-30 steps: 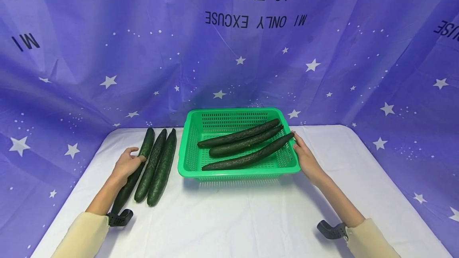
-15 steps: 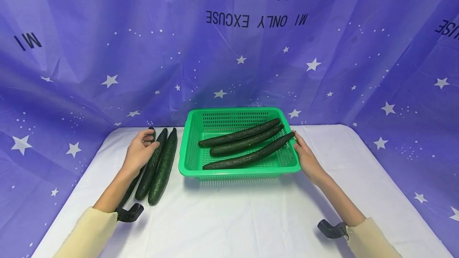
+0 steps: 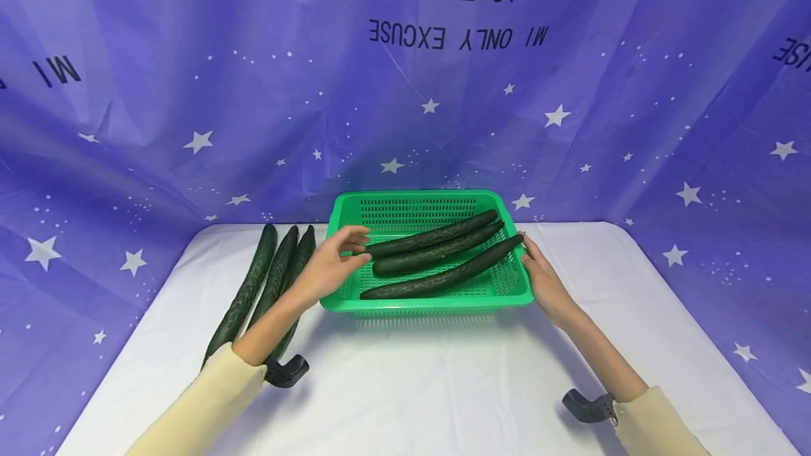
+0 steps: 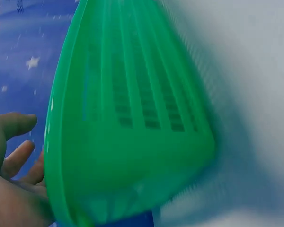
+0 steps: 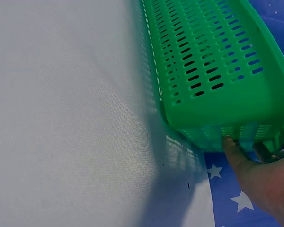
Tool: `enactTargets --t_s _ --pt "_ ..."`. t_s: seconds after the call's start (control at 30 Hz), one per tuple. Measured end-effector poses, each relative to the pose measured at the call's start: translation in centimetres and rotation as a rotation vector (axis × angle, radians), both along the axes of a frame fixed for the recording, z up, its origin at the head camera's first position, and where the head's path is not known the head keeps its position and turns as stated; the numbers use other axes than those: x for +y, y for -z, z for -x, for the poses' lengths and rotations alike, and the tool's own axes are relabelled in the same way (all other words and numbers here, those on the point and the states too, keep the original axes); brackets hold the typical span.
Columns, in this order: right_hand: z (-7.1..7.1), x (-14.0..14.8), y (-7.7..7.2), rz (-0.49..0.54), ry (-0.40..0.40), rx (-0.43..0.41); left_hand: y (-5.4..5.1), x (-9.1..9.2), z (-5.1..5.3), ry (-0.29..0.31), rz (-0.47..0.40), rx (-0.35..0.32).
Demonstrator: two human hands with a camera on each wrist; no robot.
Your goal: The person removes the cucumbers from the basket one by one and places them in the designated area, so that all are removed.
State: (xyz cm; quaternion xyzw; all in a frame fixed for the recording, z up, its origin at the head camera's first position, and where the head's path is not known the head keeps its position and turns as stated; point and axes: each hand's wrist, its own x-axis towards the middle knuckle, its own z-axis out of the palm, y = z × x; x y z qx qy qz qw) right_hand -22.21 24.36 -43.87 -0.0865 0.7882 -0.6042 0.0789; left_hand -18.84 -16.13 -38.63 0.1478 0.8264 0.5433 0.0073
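Observation:
A green plastic basket (image 3: 431, 305) stands on the table with three dark green cucumbers (image 3: 443, 276) lying in it. Over the basket's left rim is my left hand (image 3: 329, 266), its fingers loosely bent and holding nothing. In the left wrist view its fingertips (image 4: 21, 153) show beyond the rim. At the opposite end, my right hand (image 3: 546, 283) grips the basket's right side, one digit against the outer wall in the right wrist view. Three more cucumbers (image 3: 243, 294) lie side by side on the table at the left, partly hidden by my left forearm.
A white cloth (image 3: 443, 385) covers the table. Behind and at both sides hangs a purple curtain (image 3: 253, 104) with stars and lettering. Each wrist carries a black camera mount (image 3: 286, 371).
My left hand has moved right from the leftmost loose cucumber, across the others, to the basket's left rim, carrying nothing. My right hand and the basket have stayed in place.

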Motion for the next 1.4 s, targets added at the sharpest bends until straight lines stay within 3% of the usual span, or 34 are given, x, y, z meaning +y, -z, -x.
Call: enactTargets --t_s 0.2,0.37,0.6,0.77,0.97,1.17,1.27,1.4 --pt "0.1 0.0 0.0 -0.006 0.005 -0.002 0.4 3.7 0.7 0.134 0.059 -0.033" --pt "0.2 0.0 0.1 -0.007 -0.004 -0.003 1.0 6.0 1.4 0.229 0.121 -0.110" --pt "0.1 0.2 0.0 -0.012 0.001 -0.010 1.5 8.3 2.8 0.264 0.120 -0.250" --pt "0.1 0.2 0.0 -0.019 -0.008 -0.008 1.9 9.1 3.4 0.300 0.205 -0.347" --pt "0.2 0.2 0.0 0.024 -0.017 -0.003 2.2 9.7 3.9 0.347 0.290 -0.365" --pt "0.2 0.2 0.1 0.000 -0.012 0.004 2.5 10.2 4.5 0.445 0.412 -0.425" --pt "0.2 0.1 0.1 0.001 -0.009 0.002 2.7 10.4 4.8 0.476 0.473 -0.432" --pt "0.1 0.1 0.1 -0.004 -0.011 0.005 2.9 10.5 5.1 0.466 0.507 -0.406"
